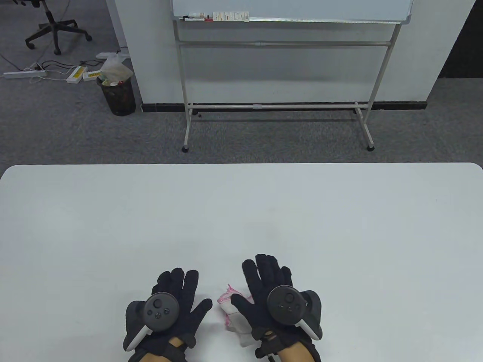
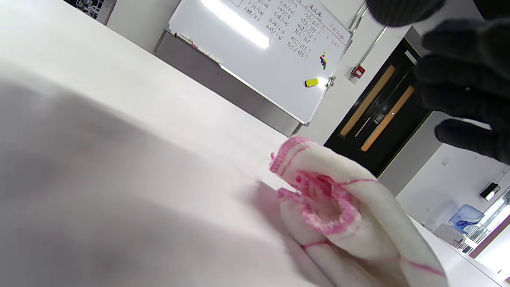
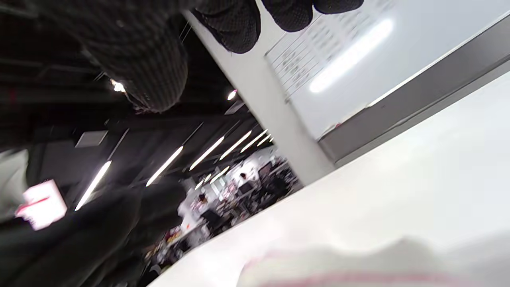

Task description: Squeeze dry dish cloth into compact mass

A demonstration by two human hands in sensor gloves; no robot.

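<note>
The dish cloth (image 1: 231,311), white with pink edging, lies bunched in a loose wad on the white table (image 1: 241,211) near the front edge. My right hand (image 1: 264,286) is over its right part with fingers spread; its thumb lies across the cloth. My left hand (image 1: 181,298) lies flat and open just left of the cloth, apart from it. The left wrist view shows the folded wad (image 2: 338,207) close up, with gloved fingers (image 2: 466,83) at the top right. The right wrist view shows spread fingers (image 3: 151,59) above and the blurred cloth (image 3: 338,271) below.
A whiteboard on a stand (image 1: 286,75) is beyond the table's far edge. A bin (image 1: 117,94) and an office chair (image 1: 53,26) are on the floor at the far left.
</note>
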